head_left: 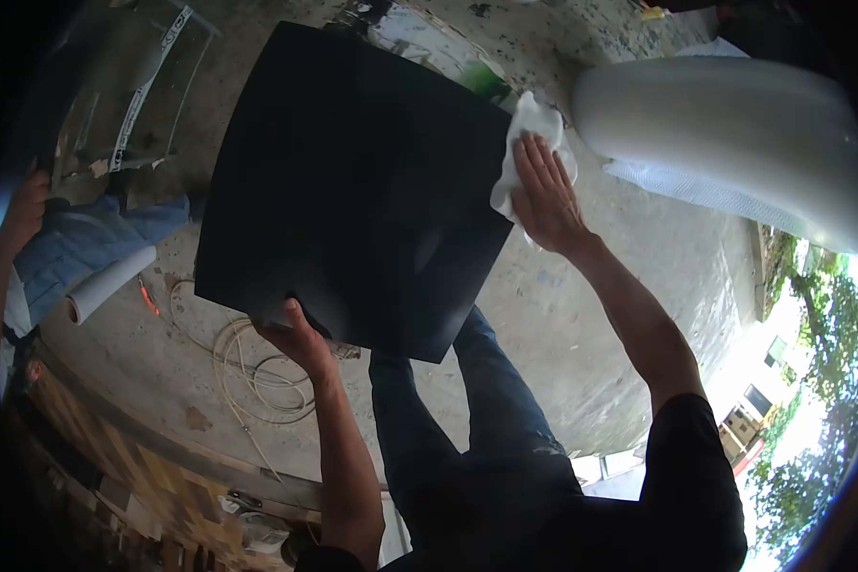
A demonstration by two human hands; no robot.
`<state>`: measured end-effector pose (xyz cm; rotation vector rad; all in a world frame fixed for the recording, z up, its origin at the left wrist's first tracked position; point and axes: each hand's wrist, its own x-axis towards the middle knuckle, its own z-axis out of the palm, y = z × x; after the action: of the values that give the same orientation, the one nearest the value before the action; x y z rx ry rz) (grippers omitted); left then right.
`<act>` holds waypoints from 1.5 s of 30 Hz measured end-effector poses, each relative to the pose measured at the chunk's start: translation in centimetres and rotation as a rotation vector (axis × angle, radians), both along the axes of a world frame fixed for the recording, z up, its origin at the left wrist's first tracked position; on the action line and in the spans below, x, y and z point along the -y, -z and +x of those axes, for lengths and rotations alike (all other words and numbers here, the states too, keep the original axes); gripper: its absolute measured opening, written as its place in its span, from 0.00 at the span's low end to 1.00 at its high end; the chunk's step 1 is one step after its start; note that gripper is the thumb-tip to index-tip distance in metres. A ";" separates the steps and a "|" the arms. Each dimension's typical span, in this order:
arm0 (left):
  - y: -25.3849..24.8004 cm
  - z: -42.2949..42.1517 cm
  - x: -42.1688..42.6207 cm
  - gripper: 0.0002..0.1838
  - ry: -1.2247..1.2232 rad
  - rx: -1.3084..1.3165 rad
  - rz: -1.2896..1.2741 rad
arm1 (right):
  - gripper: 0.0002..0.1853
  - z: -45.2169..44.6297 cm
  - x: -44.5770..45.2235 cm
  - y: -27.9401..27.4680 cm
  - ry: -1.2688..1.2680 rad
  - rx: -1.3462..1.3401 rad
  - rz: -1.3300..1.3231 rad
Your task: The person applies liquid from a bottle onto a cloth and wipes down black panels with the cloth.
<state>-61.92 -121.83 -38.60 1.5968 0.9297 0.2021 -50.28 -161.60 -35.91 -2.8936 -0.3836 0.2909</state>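
A large flat black panel fills the middle of the head view, tilted above the floor. My left hand grips its lower edge, thumb on the upper face and fingers hidden beneath. At the panel's right edge, my right hand presses a white cloth against the side, with its fingers laid over the cloth. Part of the cloth sticks out beyond the fingertips.
A big roll of bubble wrap lies at the upper right. Coiled hose rests on the concrete floor. At the left are another person's hand, blue fabric and a white roll.
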 end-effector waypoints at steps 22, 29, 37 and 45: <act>0.6 0.0 -0.4 0.57 -0.041 0.078 0.007 | 0.37 10.2 -14.3 0.5 -0.279 0.041 0.049; -1.8 0.2 -0.3 0.57 -0.026 0.015 0.002 | 0.32 22.5 -25.9 3.7 -0.162 0.508 0.186; -0.2 0.5 -0.3 0.54 -0.124 0.090 -0.120 | 0.36 16.5 -25.7 2.4 -0.421 0.189 0.279; -0.5 0.5 -0.5 0.53 -0.167 0.173 -0.245 | 0.33 8.4 -32.4 1.0 -0.589 0.137 0.339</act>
<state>-61.40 -121.36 -38.07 1.2569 0.9155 0.3254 -41.84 -129.19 -36.94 -2.4137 -1.1843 0.0980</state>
